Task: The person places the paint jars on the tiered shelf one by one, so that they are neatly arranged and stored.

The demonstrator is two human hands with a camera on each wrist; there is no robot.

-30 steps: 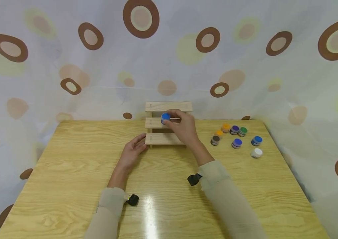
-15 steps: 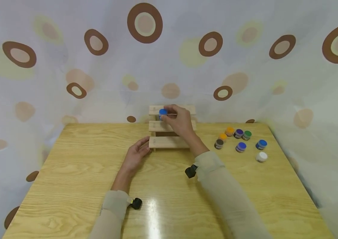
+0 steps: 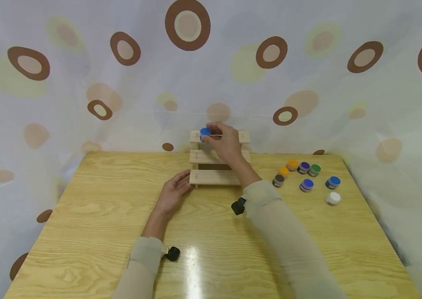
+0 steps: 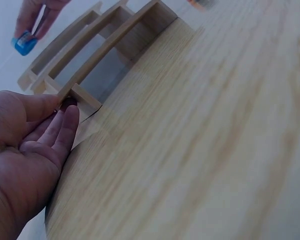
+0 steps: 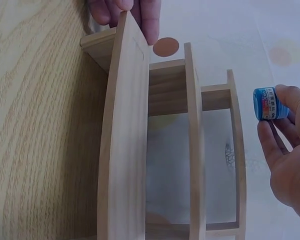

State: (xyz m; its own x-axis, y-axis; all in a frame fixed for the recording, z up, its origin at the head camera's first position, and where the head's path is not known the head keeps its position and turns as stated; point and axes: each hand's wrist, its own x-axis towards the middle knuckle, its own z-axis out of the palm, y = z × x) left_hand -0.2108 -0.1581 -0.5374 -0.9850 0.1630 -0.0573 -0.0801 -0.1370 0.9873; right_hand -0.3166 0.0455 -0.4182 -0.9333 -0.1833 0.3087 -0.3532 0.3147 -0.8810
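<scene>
A small blue-lidded paint pot (image 3: 205,132) with a printed label is pinched between the thumb and fingers of my right hand (image 3: 228,146). In the right wrist view the paint pot (image 5: 268,104) is tilted and apart from the top step. The three-step wooden display rack (image 3: 214,177) stands against the patterned backdrop, its steps bare. My left hand (image 3: 171,195) holds the left end of the rack's lowest step; the left wrist view has the thumb (image 4: 42,106) along the board's end and the fingers curled beneath it.
Several more paint pots stand on the table to the right: orange, dark purple, green, a black pot (image 3: 278,180), violet, a blue pot (image 3: 332,182) and a white pot (image 3: 333,198). A patterned sheet (image 3: 151,74) hangs right behind the rack and the table's back edge.
My right hand has raised the blue paint pot from in front of the middle step to the height of the top step. My left hand keeps its place at the lowest step.
</scene>
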